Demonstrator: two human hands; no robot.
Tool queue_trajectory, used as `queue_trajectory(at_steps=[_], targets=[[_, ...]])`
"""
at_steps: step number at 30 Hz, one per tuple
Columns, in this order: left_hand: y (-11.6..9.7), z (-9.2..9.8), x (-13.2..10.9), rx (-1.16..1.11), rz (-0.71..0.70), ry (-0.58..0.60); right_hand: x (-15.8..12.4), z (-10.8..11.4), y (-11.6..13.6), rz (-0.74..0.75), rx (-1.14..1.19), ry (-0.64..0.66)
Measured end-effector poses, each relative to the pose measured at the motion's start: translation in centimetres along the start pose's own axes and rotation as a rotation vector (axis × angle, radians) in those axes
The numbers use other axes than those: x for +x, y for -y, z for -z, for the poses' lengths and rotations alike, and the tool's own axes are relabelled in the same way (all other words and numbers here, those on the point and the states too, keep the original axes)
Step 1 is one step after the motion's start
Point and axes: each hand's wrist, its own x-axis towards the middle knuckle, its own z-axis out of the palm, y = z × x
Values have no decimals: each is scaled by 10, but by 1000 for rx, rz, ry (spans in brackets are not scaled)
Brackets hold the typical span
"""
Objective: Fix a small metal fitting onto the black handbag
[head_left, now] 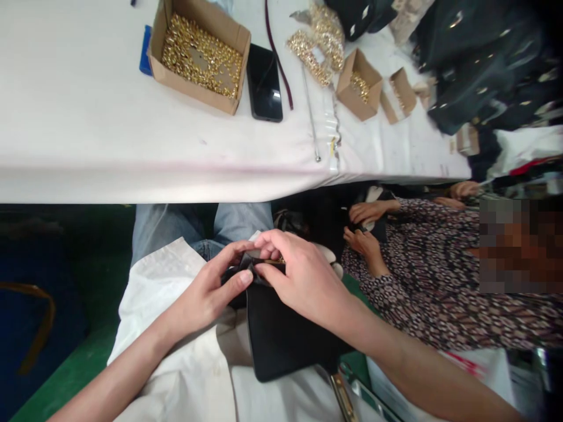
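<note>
A black leather-like bag (288,337) lies on the lap against the white shirt, its flat panel hanging toward me. My left hand (213,287) pinches dark material at the bag's upper edge between thumb and fingers. Just to the right, my right hand (303,275) is closed on the same edge, thumb and fingertips pressed together. A small gold-coloured bit shows beside the right fingers, but its kind is hidden. Near the bag's lower right corner is a gold-and-dark strip of hardware (341,395).
The white table (88,129) ahead carries a cardboard box (193,91) of small gold fittings, a phone (264,88), a dark cord (281,67), a thin metal rod (311,117), bagged gold parts (323,47) and smaller boxes (358,88). A co-worker in a patterned sleeve (422,234) sits at right.
</note>
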Motion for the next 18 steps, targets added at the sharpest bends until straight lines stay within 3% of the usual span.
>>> queue_trajectory(at_steps=[3, 6, 8, 11, 16, 18], targets=[[11, 7, -13, -5, -39, -19, -4, 4, 2, 70, -116, -29], [18, 14, -18, 209, 47, 3, -4, 7, 0, 155, -183, 20], [19, 14, -16, 361, 103, 35, -1, 6, -3, 192, -163, 78], [19, 9, -7, 366, 82, 49, 4, 0, -10, 210, -72, 94], [8, 1, -7, 330, 76, -69, -7, -7, -13, 269, 72, -74], [-11, 5, -8, 244, 98, -37, -2, -11, -10, 372, 40, -267]])
